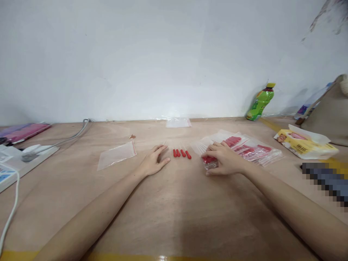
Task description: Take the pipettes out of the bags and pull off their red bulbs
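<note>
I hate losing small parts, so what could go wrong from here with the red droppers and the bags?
The four loose droppers lie close to the left hand, so a careless brush might set them rolling. The right hand is at a plastic bag beside overlapping bags; a quick pull could drag some of those along.

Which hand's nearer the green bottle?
Right. The right hand, at the plastic bags, is in front of the green bottle and to its left; the left hand is farther left, past the four red bulbs.
</note>
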Available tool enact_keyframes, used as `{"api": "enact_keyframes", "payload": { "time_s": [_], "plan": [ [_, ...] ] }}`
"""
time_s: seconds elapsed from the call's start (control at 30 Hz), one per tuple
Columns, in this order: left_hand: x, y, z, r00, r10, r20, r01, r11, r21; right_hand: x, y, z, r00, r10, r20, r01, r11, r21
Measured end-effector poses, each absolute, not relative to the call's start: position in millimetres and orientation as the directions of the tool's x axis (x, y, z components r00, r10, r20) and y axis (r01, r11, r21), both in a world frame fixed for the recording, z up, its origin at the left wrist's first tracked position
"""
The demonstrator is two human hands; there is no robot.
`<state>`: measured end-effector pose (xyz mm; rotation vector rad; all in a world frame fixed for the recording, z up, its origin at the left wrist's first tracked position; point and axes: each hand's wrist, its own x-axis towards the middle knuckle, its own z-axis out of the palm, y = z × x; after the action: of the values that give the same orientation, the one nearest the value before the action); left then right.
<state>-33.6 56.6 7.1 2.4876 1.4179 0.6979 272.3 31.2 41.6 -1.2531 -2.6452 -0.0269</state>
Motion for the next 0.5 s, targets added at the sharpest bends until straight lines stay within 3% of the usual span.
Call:
{"api": "enact_keyframes", "payload": {
  "time_s": [0.1,0.5],
  "plan": [
    [-27,59,7,0.470,0.823,0.319,0.717,-0.567,0.405,288,26,43,-0.652,0.744,0.148,0.744,0.665,-0.069],
    [-8,61,5,0.515,0.770,0.376,0.671,-0.635,0.381,251,39,3,-0.595,0.725,0.347,0.753,0.654,-0.072]
  ]
}}
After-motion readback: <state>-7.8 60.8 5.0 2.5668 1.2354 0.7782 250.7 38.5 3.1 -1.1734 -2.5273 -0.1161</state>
